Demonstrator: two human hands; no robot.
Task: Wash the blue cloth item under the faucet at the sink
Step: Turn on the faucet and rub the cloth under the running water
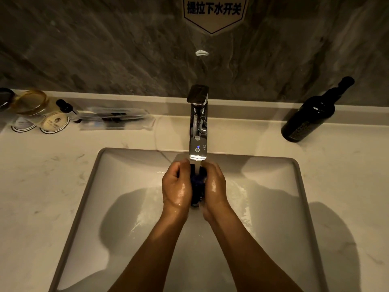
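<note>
A dark blue cloth item is bunched up between my two hands over the white sink basin. My left hand presses it from the left and my right hand from the right, both wet and curled around it. Water runs from the chrome faucet straight down onto the cloth. Most of the cloth is hidden by my fingers.
A dark bottle stands on the counter at the right. At the back left sit glass jars, a small dropper bottle and wrapped toiletries. A sign hangs on the grey stone wall.
</note>
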